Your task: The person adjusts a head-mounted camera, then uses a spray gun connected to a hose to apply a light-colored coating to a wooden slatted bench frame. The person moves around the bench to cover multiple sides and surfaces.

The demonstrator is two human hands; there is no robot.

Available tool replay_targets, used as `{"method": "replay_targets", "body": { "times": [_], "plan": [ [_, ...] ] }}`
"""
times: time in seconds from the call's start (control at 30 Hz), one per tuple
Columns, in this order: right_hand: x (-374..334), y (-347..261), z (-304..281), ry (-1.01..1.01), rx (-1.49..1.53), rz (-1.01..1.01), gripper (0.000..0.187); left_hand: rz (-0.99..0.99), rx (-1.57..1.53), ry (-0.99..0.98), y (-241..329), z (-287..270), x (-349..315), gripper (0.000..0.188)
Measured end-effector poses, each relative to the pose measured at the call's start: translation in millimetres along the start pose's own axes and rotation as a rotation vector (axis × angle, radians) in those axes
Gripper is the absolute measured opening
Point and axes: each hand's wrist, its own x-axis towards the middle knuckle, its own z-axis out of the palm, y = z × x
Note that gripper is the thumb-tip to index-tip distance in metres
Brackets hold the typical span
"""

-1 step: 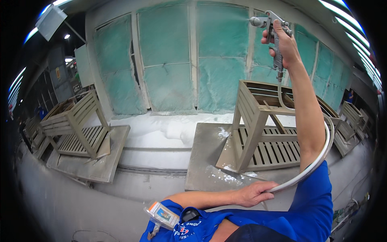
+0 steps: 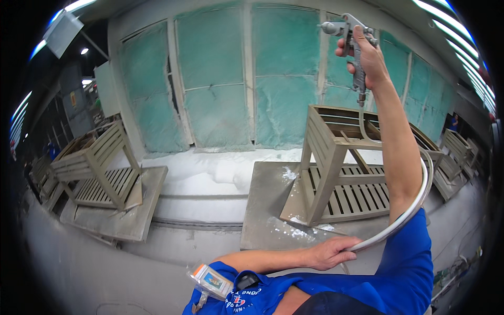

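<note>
My right hand is raised at the upper right, wrapped around the handle of a metal spray gun. The gun's nozzle points left, in front of green wall panels. From the handle's bottom a pale hose hangs down, passes behind my right forearm and loops back toward my body. Low in front of me, my left hand is closed around that hose. Below the gun stands a brownish-grey wooden frame with slatted sides and a slatted lower shelf; my right arm covers part of it.
A grey platform with white spots bears the frame. On the left, a similar slatted frame stands on another platform. More frames are at the far right. White powdery material covers the floor beneath the green panels.
The faint mist at the gun's nozzle no longer shows. The surroundings have shifted slightly left in view; both hands keep their holds.
</note>
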Motion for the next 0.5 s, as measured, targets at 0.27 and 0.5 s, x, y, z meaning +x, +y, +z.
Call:
{"method": "replay_targets", "body": {
  "times": [0.27, 0.5],
  "plan": [
    [-2.0, -2.1, -29.3, -0.003, -0.051, -0.010, 0.050, -0.042, -0.099, -0.105, -4.0, 0.8, 19.3, 0.043],
    [-6.6, 2.1, -38.8, 0.006, -0.048, -0.008, 0.040, -0.013, -0.031, -0.028, -3.8, 3.9, 26.5, 0.043]
  ]
}}
